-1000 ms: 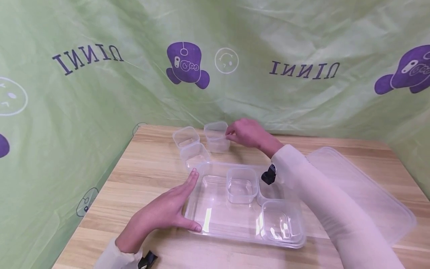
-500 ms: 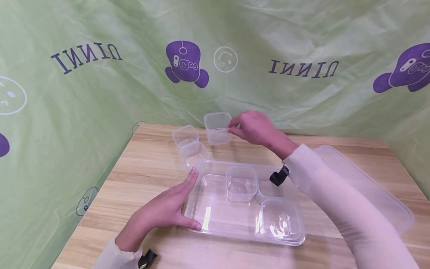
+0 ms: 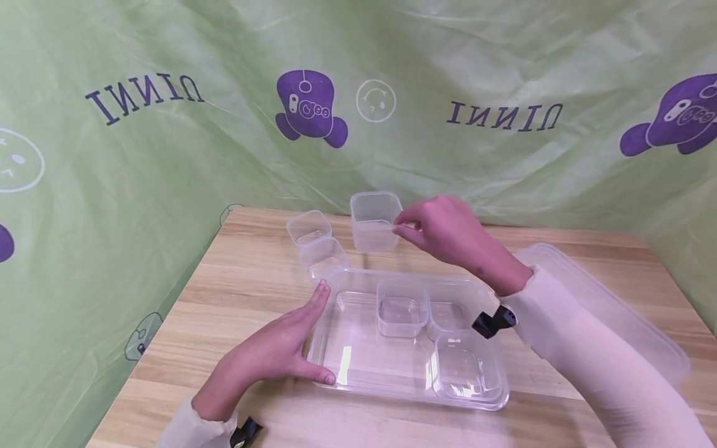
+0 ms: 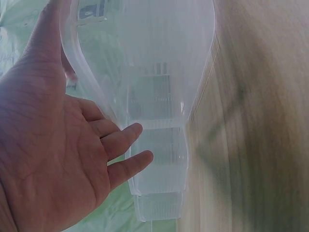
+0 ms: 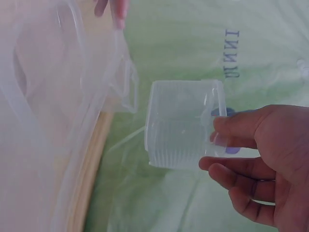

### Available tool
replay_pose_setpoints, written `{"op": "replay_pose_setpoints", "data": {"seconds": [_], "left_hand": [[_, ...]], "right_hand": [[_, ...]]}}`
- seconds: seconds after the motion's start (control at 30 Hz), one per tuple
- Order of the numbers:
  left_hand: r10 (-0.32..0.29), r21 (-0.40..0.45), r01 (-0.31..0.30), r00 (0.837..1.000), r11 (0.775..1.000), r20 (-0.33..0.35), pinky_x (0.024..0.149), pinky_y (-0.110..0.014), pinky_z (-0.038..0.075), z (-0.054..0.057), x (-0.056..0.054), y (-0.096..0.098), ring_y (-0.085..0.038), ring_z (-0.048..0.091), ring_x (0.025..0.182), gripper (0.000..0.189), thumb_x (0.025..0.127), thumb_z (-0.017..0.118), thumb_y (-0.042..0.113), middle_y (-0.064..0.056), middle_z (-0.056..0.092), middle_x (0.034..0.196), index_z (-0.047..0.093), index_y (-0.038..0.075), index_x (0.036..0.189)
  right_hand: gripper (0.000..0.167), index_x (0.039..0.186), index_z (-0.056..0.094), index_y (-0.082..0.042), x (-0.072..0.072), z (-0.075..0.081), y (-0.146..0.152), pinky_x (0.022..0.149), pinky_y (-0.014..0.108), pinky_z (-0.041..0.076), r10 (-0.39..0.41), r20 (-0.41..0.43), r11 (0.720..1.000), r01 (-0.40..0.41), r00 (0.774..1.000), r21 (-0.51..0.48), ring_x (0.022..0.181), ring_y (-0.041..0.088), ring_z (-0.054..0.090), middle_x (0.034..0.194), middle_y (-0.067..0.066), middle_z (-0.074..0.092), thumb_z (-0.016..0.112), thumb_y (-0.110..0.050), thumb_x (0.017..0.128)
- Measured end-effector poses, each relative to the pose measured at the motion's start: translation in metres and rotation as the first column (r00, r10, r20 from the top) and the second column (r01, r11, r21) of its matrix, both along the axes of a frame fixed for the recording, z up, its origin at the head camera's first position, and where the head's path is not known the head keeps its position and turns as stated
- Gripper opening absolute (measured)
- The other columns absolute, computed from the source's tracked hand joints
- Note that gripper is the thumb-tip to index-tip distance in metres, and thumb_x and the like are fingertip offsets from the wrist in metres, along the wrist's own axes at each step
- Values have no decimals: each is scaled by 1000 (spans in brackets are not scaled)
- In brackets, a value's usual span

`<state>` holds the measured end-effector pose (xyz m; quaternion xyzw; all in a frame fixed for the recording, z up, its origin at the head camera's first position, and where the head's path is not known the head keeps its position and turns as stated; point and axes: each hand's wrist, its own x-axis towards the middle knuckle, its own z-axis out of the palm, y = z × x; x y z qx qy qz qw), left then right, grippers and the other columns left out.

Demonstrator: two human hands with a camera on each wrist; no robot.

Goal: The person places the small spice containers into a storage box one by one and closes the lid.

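My right hand [image 3: 448,233] pinches the rim of a small clear plastic container [image 3: 372,233] between thumb and fingers, behind the large box. In the right wrist view that container [image 5: 186,125] hangs against the green curtain, its ribbed side showing. With fingers and thumb spread, my left hand [image 3: 274,351] rests at the left end of a large clear plastic box [image 3: 370,367]. Inside the box's right part sit three small containers: one in the middle [image 3: 402,317], one at the back right [image 3: 448,314], one at the front right [image 3: 465,370].
Two more small containers, a far one [image 3: 309,229] and a nearer one [image 3: 325,258], stand touching behind the box's left corner. A large translucent lid [image 3: 594,298] lies on the right of the wooden table [image 3: 224,305], partly behind my right sleeve. A green printed curtain [image 3: 224,143] borders the table.
My right hand has lifted the small container off the far part of the table and brought it rightward and nearer. My left hand has stayed at the box's left end.
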<state>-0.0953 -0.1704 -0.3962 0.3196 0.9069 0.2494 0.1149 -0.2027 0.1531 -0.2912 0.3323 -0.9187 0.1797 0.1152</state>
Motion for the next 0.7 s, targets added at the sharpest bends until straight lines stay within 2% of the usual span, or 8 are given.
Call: {"op": "replay_pose_setpoints", "data": {"seconds": [0.2,0.37,0.53,0.7], "left_hand": [[9,-7,-9,1000,1000,15,121,-45,24,-1,-1,0,-27,17,152,144,68,74,81,-12,-3,170,-4,8,165],[11,-16,-10,1000,1000,29,121,-44,23,-2,0,0,-27,16,152,144,68,73,82,-9,-5,169,-4,8,165],[16,-20,-15,999,1000,30,120,-44,25,0,1,0,-28,19,151,145,67,73,83,-12,-3,170,-3,7,165],[20,-31,-19,999,999,28,119,-44,27,1,1,0,-29,21,151,145,67,72,83,-12,-2,170,-3,7,165]], "right_hand": [[15,101,84,-16,23,-1,10,62,37,56,39,-40,999,-39,998,-2,77,10,71,91,-6,77,76,-28,95],[14,101,83,-16,48,0,18,63,39,57,71,-104,997,-73,992,-13,82,13,72,95,-6,77,77,-27,94],[13,97,83,-17,70,-1,22,66,40,60,116,-207,992,-124,971,-25,84,16,74,95,-3,78,79,-27,91],[12,94,83,-19,92,-6,23,55,35,58,125,-263,990,-136,957,-25,77,14,74,92,-5,78,78,-29,89]]}}
